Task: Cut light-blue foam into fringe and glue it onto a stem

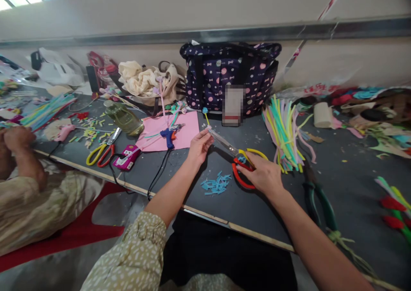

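Two hands (199, 146) (261, 174) on scissors (239, 158)

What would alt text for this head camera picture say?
A person's right hand holds red-and-yellow scissors while the left hand pinches something small at the blade tips. Blue snippings lie on the grey table.

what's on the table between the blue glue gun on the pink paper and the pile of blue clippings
In the head view, the left hand lies between the blue glue gun and the blue clippings, fingertips at the blades of the scissors; otherwise bare dark table.
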A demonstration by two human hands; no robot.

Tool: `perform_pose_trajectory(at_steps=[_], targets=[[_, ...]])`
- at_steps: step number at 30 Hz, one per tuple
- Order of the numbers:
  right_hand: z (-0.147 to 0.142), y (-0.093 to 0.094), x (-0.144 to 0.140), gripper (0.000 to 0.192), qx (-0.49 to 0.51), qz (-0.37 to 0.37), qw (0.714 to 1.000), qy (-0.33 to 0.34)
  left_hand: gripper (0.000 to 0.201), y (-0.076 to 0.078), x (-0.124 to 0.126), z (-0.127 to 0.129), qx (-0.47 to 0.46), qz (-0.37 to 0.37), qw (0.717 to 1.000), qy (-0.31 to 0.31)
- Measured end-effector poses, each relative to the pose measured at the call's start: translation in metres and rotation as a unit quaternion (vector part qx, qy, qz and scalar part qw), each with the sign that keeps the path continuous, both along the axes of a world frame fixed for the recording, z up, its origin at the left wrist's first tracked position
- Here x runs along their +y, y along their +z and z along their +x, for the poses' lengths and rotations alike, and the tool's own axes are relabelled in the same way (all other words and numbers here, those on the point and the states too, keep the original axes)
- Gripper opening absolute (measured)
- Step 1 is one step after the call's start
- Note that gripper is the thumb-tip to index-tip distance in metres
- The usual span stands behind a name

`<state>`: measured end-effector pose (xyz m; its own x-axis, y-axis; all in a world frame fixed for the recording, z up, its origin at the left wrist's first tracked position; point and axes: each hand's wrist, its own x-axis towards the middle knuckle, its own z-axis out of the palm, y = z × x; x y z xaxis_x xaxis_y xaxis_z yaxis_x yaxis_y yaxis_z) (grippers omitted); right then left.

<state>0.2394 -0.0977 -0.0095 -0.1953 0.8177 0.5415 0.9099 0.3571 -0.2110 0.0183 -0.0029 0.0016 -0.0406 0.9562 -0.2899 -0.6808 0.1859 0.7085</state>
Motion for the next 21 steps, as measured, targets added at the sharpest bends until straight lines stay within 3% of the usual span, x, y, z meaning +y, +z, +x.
perform_pose_trajectory(at_steps=[21], targets=[[0.0021,-0.0026,-0.0004,0.047,0.035,-0.036,0.999,0.012,0.021,-0.0004,-0.0008,0.0007,0.011,0.004,1.000,0.000]])
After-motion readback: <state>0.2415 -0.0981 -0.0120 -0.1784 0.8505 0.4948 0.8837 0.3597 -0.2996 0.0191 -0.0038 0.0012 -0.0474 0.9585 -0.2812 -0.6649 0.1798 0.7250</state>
